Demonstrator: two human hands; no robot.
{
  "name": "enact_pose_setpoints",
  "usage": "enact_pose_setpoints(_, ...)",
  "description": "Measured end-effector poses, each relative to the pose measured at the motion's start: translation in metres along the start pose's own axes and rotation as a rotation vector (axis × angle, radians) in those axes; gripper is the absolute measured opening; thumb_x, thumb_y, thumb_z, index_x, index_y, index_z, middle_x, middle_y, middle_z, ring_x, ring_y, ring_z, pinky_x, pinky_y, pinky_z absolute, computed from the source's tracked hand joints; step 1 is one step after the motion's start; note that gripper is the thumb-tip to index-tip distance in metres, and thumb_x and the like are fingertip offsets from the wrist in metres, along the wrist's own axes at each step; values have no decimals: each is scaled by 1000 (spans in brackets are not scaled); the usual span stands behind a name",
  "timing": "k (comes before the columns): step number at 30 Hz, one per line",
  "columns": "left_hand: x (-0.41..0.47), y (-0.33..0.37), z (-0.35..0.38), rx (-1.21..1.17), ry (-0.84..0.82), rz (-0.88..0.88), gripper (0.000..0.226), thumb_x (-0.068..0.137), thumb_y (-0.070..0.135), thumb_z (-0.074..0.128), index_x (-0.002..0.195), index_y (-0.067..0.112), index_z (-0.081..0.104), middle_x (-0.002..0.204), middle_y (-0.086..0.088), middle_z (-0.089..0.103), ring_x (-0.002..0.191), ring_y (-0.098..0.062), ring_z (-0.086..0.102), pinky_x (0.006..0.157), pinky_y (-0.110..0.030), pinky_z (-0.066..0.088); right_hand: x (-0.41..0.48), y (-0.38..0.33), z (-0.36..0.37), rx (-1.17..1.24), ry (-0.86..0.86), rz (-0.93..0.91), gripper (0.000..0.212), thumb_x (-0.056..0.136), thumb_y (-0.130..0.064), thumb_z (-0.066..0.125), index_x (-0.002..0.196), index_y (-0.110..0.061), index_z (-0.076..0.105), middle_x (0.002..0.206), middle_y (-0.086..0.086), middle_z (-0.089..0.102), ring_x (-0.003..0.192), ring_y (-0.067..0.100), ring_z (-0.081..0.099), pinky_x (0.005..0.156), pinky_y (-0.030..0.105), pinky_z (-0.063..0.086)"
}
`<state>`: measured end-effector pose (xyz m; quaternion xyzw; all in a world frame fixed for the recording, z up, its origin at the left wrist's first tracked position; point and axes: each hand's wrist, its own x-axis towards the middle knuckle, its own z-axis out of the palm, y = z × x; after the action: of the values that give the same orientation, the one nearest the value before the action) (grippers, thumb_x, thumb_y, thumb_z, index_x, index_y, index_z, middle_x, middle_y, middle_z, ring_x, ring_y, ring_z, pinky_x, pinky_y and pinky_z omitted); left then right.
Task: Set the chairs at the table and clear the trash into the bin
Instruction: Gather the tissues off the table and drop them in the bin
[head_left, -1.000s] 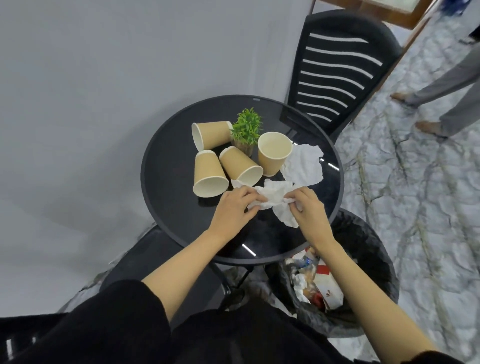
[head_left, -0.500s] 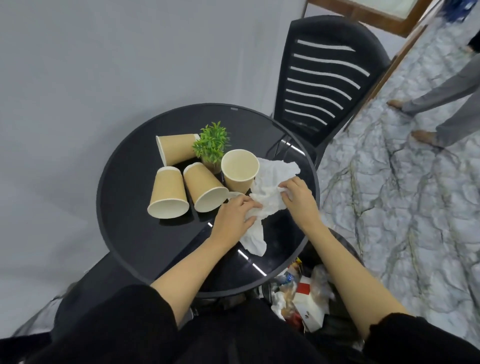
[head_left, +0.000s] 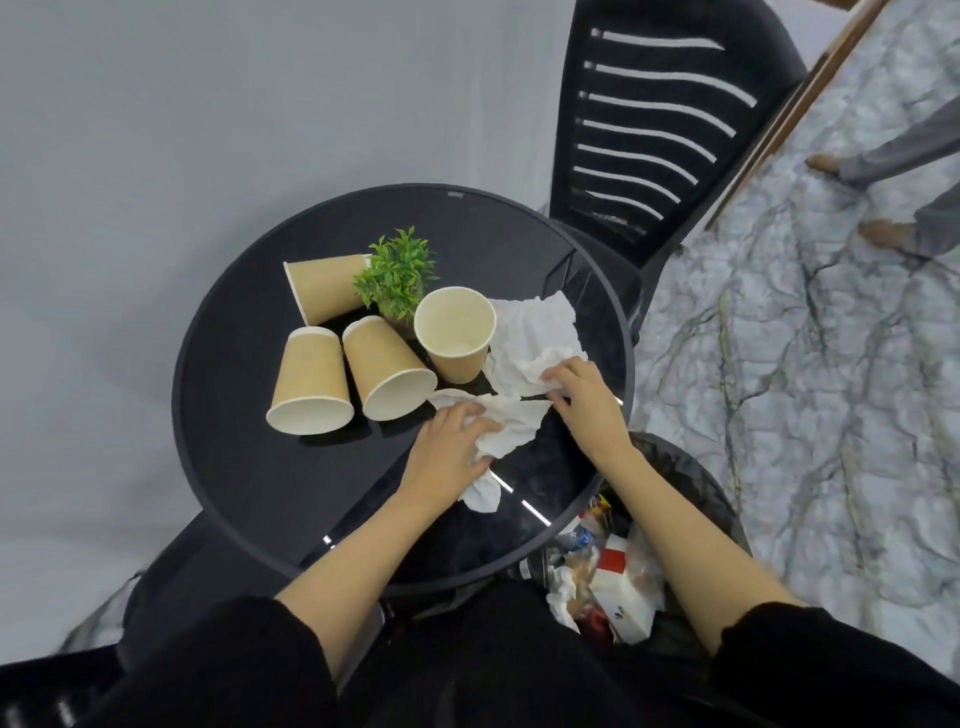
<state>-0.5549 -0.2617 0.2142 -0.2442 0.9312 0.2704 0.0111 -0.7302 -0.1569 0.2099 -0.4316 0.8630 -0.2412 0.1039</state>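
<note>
View: one wide-angle head camera is looking from above the person's chest, bending straight lines near the frame edges.
Facing: it is pointing forward and steeply down at the round table (head_left: 270, 467), which is filling mid-frame.
Nearness: it is sitting close, with both forearms entering from the lower edge.
Edges: a chair (head_left: 569, 130) is reaching the upper right and the bin (head_left: 696, 483) is showing lower right.

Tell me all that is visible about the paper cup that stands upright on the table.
The upright paper cup is tan outside and off-white inside, with a rolled pale rim. It looks empty. It stands mouth up on the black round table, beside the small green plant; crumpled white paper lies close at its right side.
</note>
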Motion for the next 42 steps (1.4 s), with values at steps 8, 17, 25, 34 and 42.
enact_pose_setpoints(8,-15,-4,-9,-54,-40,-13,27,84,7,52,107,15,65,116,-2,56,113,-17,49,80,-29,46,-30,-4,0,60,29,82,15,88,-7,54,98,-6,65,101,7,62,99,19,54,76,25,42)
enact_pose_setpoints(17,-15,31,-17,-275,-51,118,31,84,2,52,108,15,65,117,-4,55,108,-18,54,88,-33,47,-94,-3,-28,247,229,273,13,86,-5,57,95,-5,66,101,6,65,93,13,55,84,19,37)
enact_pose_setpoints(25,-10,95,10,-369,-193,328,29,86,2,52,108,16,65,115,-2,56,103,-14,54,86,-25,43,-175,18,-62,225,528,439,10,81,1,63,88,-5,67,90,1,65,91,14,57,82,5,38)
enact_pose_setpoints(34,-17,141,53,-358,-345,448,32,82,-2,55,107,16,65,113,-3,56,108,-17,55,90,-29,45,-247,33,-52,225,606,708,9,80,3,62,87,1,67,93,15,68,93,27,61,84,29,45)
enact_pose_setpoints(42,-10,153,85,-351,-410,387,28,84,3,55,107,15,65,114,-3,59,103,-21,59,87,-38,49,-260,47,-40,256,562,842,11,81,-2,62,89,-4,68,97,11,67,96,24,60,82,28,44)
